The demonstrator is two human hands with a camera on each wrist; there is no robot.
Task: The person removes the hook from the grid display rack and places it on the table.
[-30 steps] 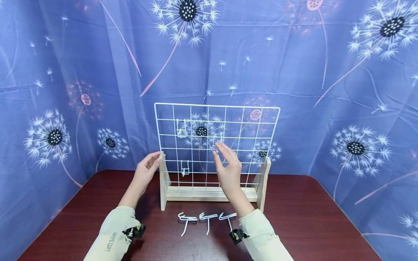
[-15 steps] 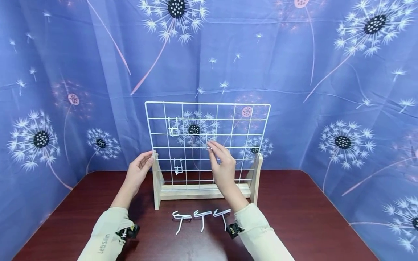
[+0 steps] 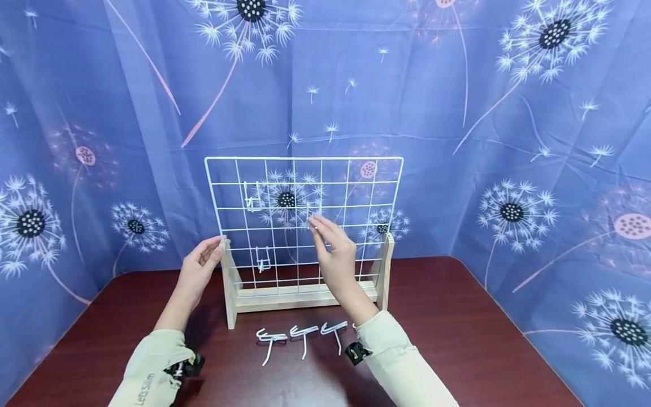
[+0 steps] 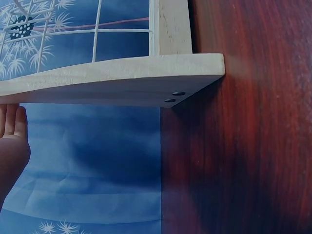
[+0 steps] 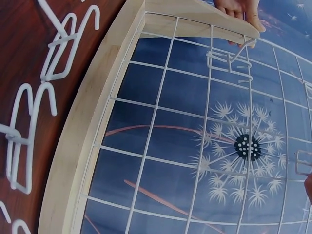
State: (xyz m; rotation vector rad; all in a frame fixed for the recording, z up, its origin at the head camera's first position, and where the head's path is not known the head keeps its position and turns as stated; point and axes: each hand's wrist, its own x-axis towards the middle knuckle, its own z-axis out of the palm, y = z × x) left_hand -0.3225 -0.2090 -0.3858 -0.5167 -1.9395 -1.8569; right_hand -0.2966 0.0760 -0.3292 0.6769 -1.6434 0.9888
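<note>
A white wire grid panel stands upright in a wooden stand. My left hand grips the top of the stand's left upright, its thumb and fingers on opposite sides in the right wrist view. My right hand pinches a white wire hook at the middle of the grid; the fingers partly cover it, and whether it is seated on the wires is unclear. Two similar hooks hang on the grid's left part, an upper hook and a lower hook.
Several loose white hooks lie in a row on the dark red table before the stand, among them a left hook and a middle hook. A blue dandelion-print curtain hangs behind and at both sides.
The head view has swung right, so everything appears further left. The right fingers have closed in on the hook at the grid's middle. My left hand has stayed on the upright.
</note>
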